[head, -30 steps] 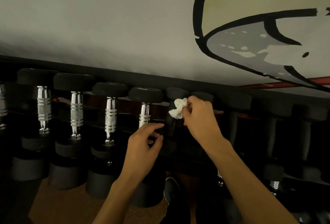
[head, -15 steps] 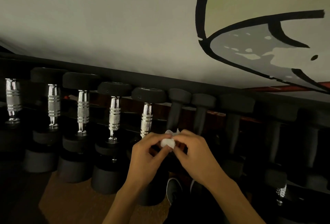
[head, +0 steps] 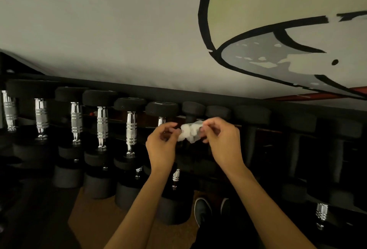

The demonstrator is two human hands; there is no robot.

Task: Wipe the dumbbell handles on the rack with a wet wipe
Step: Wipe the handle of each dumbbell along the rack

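Both hands, left (head: 161, 145) & right (head: 222, 141), pinch wet wipe (head: 189, 132); spread it flat w/ fresh side out before wrapping next dumbbell handle (head: 131, 129).

wall (head: 99, 30): pale, plain | mural (head: 278, 30): black outlines, green and grey fields, right side | floor (head: 95, 215): brown, speckled | light: dim, lower area in shadow

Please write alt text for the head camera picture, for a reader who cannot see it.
Two bare hands, left hand and right hand, hold a crumpled white wet wipe between them, in front of a dark dumbbell rack. Chrome-handled dumbbells stand in a row to the left.
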